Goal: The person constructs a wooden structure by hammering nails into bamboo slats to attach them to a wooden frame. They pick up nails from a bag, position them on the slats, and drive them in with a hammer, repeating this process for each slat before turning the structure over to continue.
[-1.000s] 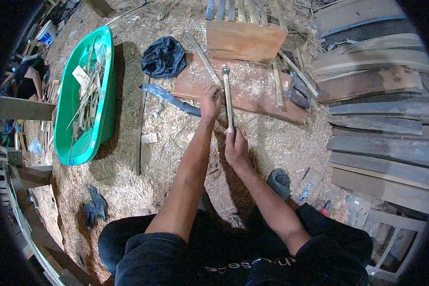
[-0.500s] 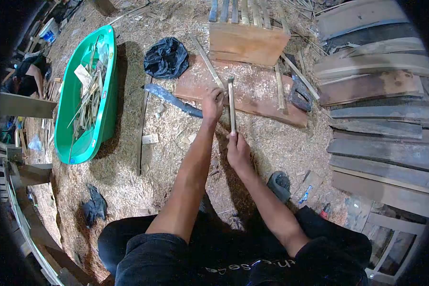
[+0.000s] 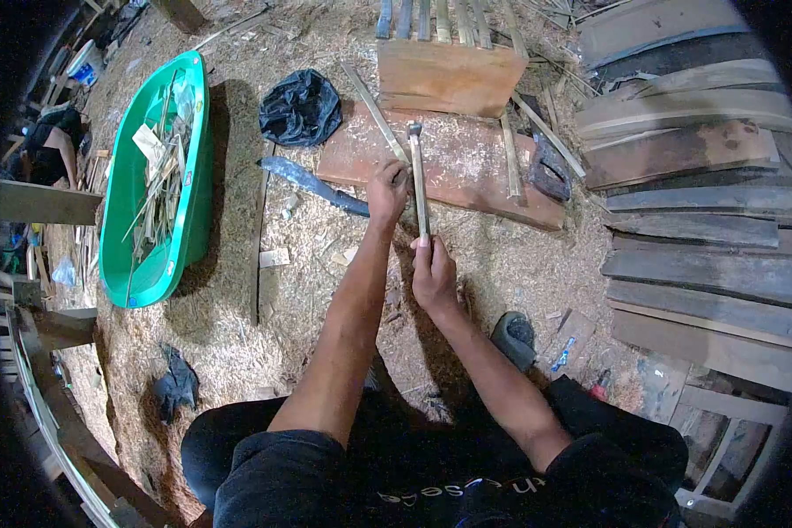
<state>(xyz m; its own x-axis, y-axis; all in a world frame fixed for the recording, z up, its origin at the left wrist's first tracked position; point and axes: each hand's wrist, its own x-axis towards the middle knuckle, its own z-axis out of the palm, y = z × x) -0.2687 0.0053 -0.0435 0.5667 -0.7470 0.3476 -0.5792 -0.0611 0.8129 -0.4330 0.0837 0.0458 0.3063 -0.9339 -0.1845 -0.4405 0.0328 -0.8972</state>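
My right hand (image 3: 435, 275) is closed around the lower end of the handle of a hammer (image 3: 419, 180). The hammer points away from me, its metal head above the reddish plank (image 3: 466, 172) on the ground. Just left of it, my left hand (image 3: 387, 191) is closed at the near end of a thin wooden strip (image 3: 372, 107); the fingertips are partly hidden. The strip slants away to the upper left across the plank's edge. Left of that hand lies a long, curved blade-like piece (image 3: 308, 183), bluish grey.
A wooden block (image 3: 451, 79) stands on the plank with several strips behind it. A handsaw (image 3: 552, 169) lies at the plank's right. A green tub (image 3: 198, 176) holds wood scraps. Beside it is a black plastic bag (image 3: 299, 107). Stacked boards (image 3: 691, 268) line the right. Another person (image 3: 60, 145) sits far left.
The hammer head has come up slightly and turned, so its metal end shows more clearly. My left hand stays at the strip's end. The whole view has shifted a little.
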